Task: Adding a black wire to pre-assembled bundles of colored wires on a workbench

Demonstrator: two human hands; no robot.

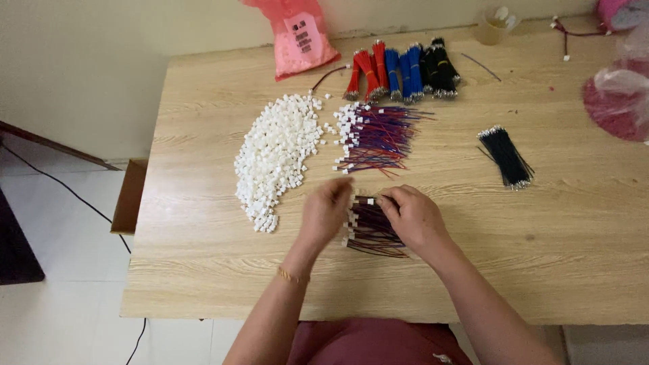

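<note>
My left hand (pixel 326 211) and my right hand (pixel 414 217) meet over a small bunch of red, blue and black wires with white plugs (pixel 370 233) lying on the wooden table (pixel 203 257). The fingertips of both hands pinch a wire with a white connector at the top of that bunch. A second pile of finished plugged wires (pixel 375 135) lies just beyond the hands. A large heap of loose white plastic connectors (pixel 277 159) spreads to the left of my left hand.
Bound bundles of red, blue and black wires (pixel 402 67) lie at the far side. A loose bundle of black wires (pixel 507 157) sits to the right. A pink bag (pixel 299 37), a plastic cup (pixel 495 23) and pink-filled clear bags (pixel 618 98) line the back and right edge.
</note>
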